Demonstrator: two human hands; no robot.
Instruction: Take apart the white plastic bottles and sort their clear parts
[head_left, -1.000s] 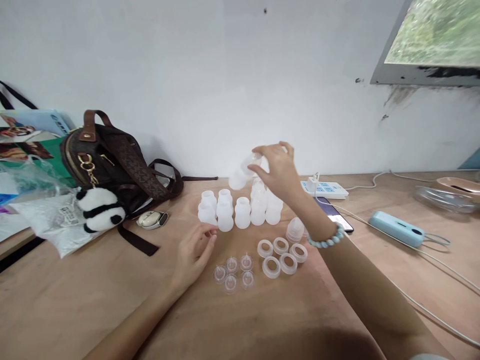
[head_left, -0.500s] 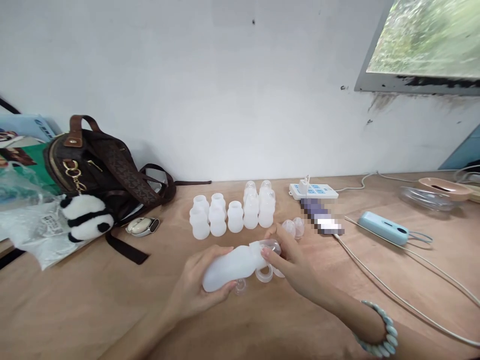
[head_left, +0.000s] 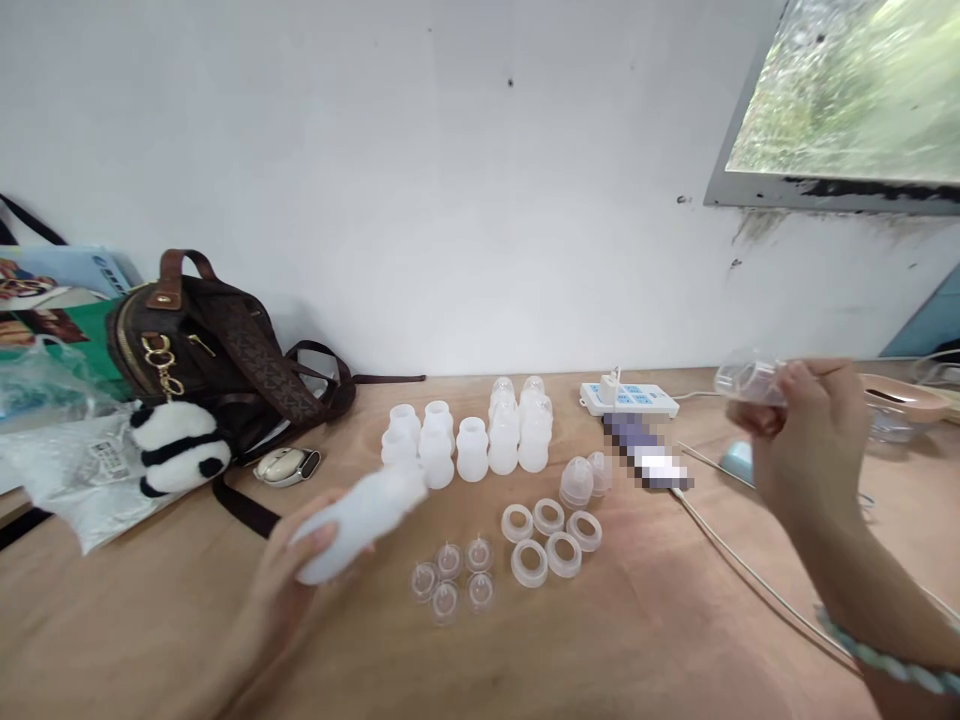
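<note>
Bottle [head_left: 360, 520] now cap-free [head_left: 746, 380] — neck tilted up-right.

Single head-worn camera, looking forward and down over the wooden table [head_left: 150, 620], facing the white wall [head_left: 375, 180], sitting close.

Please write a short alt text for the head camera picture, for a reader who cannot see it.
The left hand holds a white bottle tilted above a wooden table, while the right hand lifts a clear cap off to the right. On the table between them are upright white bottles, screw rings and small clear nipples.
</note>
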